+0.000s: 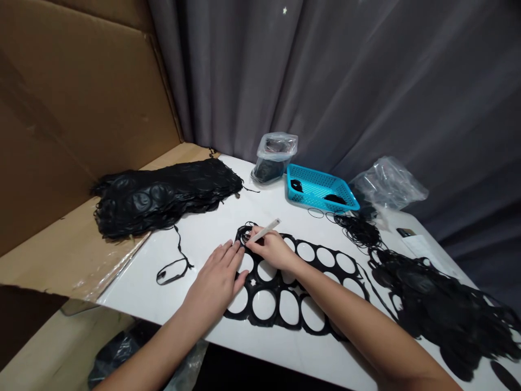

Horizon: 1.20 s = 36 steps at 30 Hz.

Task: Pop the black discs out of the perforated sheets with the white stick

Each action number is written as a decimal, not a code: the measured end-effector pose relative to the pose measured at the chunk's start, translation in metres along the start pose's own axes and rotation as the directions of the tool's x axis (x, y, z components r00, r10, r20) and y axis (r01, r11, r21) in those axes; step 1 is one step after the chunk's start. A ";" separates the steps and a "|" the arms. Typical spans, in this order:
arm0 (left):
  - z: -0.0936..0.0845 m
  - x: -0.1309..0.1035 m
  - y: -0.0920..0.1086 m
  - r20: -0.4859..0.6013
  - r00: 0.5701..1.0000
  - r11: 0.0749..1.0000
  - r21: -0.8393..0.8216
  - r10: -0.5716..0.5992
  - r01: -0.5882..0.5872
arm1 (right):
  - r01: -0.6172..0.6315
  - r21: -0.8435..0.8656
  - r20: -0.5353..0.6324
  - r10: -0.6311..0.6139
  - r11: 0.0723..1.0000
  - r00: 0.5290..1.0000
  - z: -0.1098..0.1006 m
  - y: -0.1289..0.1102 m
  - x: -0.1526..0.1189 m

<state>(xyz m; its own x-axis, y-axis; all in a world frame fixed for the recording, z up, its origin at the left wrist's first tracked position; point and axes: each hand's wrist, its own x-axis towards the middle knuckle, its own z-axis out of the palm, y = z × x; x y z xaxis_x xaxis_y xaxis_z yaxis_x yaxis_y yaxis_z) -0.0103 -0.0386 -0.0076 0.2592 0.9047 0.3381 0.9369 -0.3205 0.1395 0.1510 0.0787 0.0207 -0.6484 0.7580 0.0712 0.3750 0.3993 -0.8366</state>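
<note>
A black rubbery sheet (284, 282) with rows of large round holes lies on the white table in front of me. My left hand (215, 274) rests flat on its left end, fingers stretched out and holding nothing. My right hand (271, 250) pinches a slim, pale pen-like tool (264, 231), tilted with its back end up and to the right. Its working tip is hidden by my fingers at the sheet's far left corner. Thin black rings (244, 231) bunch up at that corner, beside my left fingertips.
Stacked black sheets (166, 193) lie on cardboard at left. At the back are a bag of black pieces (271, 163), a blue basket (321, 184) and a clear plastic bag (391, 182). Black strands (360, 231) and a scrap pile (443, 309) cover the right. A black loop (173, 271) lies left.
</note>
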 end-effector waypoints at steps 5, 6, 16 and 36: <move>0.001 0.001 -0.001 -0.018 1.000 1.000 -0.022 0.008 -0.008 | 0.180 -0.235 -0.006 -0.186 0.955 0.982 0.013 0.002 -0.008; 0.000 0.001 -0.001 -0.017 1.000 1.000 -0.020 0.011 -0.011 | 0.217 -0.291 0.004 -0.226 0.932 0.974 0.013 0.004 -0.006; -0.008 0.009 -0.008 0.000 1.000 0.994 -0.110 -0.026 0.026 | -0.114 -0.248 -0.471 -0.017 0.962 0.882 -0.092 0.014 0.038; -0.075 0.078 0.009 0.262 0.965 0.167 -0.953 0.030 0.253 | -0.188 0.806 0.162 0.095 0.561 0.982 -0.056 -0.059 -0.073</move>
<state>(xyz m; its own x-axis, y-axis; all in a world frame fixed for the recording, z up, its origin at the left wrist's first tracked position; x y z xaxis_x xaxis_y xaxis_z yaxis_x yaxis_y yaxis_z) 0.0004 0.0082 0.0896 0.3393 0.9367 0.0868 -0.0011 -0.0919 0.9958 0.2136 0.0287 0.0949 -0.7086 0.6987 -0.0979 -0.2023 -0.3342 -0.9205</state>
